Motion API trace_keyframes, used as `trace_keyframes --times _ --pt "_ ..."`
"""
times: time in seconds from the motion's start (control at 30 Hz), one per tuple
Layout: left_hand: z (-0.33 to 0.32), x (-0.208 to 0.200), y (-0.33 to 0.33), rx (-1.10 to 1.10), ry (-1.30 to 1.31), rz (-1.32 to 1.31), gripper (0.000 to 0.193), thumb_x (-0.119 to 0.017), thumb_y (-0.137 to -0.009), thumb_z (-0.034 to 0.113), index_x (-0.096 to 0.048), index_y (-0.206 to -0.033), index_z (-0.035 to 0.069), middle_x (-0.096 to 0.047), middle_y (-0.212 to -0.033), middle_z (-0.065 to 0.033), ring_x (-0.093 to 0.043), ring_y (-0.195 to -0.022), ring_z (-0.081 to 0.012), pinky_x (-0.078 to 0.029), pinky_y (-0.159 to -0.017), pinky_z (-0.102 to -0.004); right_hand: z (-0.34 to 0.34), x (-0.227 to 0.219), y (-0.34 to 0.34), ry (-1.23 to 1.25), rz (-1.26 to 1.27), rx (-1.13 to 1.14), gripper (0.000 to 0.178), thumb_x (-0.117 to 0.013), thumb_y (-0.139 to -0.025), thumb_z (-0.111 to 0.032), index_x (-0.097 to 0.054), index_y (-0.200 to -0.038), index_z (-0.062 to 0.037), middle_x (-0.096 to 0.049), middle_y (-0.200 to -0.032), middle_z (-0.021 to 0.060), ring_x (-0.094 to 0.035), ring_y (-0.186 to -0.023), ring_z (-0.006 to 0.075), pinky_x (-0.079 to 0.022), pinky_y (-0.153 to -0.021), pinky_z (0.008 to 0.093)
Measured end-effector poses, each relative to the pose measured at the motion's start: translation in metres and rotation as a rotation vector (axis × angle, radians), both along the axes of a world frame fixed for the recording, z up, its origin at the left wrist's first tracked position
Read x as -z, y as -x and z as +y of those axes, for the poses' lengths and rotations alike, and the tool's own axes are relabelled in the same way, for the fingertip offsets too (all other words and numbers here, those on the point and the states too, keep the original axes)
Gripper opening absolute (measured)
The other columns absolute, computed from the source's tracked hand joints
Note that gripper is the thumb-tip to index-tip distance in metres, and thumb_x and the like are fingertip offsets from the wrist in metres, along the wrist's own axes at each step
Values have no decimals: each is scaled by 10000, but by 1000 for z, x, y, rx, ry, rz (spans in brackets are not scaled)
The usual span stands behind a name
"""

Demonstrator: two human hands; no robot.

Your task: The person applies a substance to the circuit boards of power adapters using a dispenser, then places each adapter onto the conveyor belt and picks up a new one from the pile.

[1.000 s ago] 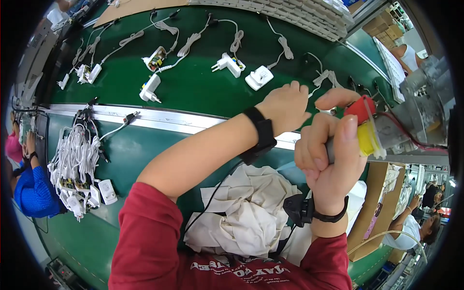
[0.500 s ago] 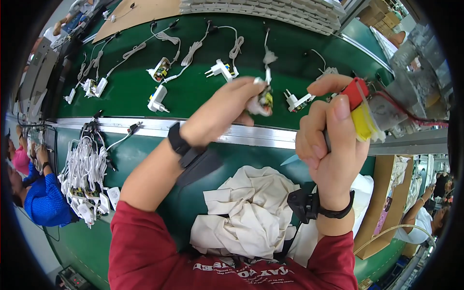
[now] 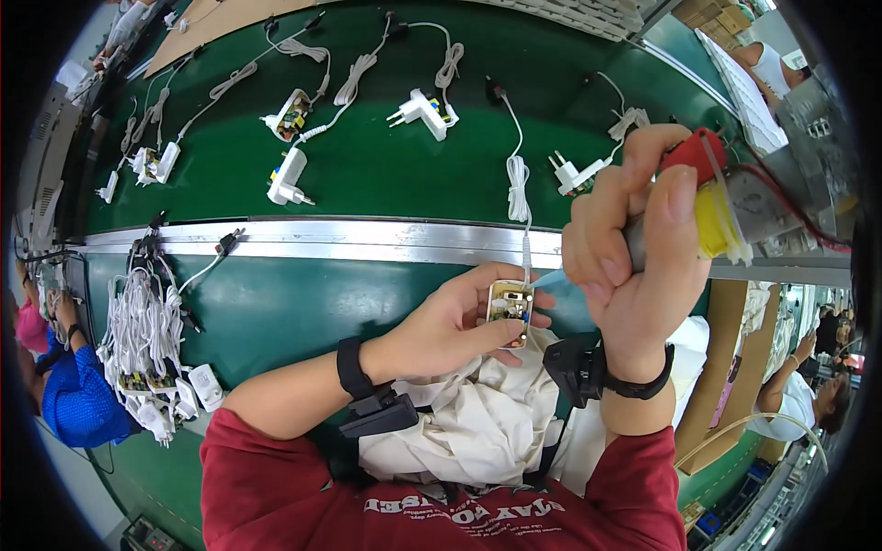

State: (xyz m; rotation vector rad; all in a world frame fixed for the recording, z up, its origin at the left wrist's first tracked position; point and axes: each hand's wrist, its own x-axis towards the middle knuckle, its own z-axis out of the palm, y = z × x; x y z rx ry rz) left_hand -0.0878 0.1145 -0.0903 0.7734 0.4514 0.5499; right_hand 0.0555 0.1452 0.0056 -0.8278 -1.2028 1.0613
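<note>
Across the metal rail (image 3: 395, 231) comes the open white adapter (image 3: 507, 314), now on the near side, left hand (image 3: 450, 323) gripping it! Its shell holds one circuit board (image 3: 516, 301); long axis roughly square to the rail, cord end pointing towards it. Right hand (image 3: 634, 243) clasps one grey tool (image 3: 761, 204) by the rail's right end. Beyond the rail, at least six more adapters (image 3: 423, 114)!
</note>
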Motion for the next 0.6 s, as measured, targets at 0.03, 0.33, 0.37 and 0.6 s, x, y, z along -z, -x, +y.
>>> trace_keyframes --times 0.03,0.33,0.37,0.6 --pt "1 0 1 0 3 -3 452 -485 -904 4 -325 -1324 53 -499 -1261 -112 -535 -1126 -198 -550 -792 -313 0 0 1 9 -7 5 348 -397 -967 -391 -400 -982 -43 -321 -473 -23 -255 -340 52 -215 -333 211" --pt "4 -2 5 8 14 -33 445 -484 -907 7 -327 -1321 54 -491 -1273 -117 -529 -1139 -202 -547 -801 -313 2 -1 -4 30 -114 -78 399 -339 -966 -469 -385 -980 -73 -319 -475 -30 -275 -357 54 -229 -350 207" --pt "3 -2 5 7 14 -38 439 -484 -908 9 -330 -1317 54 -492 -1271 -116 -528 -1140 -202 -546 -804 -315 2 -3 -3 32 -114 -79 399 -339 -966 -469 -385 -980 -73 -319 -475 -30 -275 -357 54 -229 -350 207" --pt "13 0 10 -85 94 -13 389 -473 -928 58 -350 -1297 63 -499 -1267 -115 -525 -1151 -208 -543 -823 -344 -2 -8 -1 41 -110 -153 394 -300 -972 -481 -353 -1002 -91 -334 -491 -29 -281 -364 65 -237 -356 219"
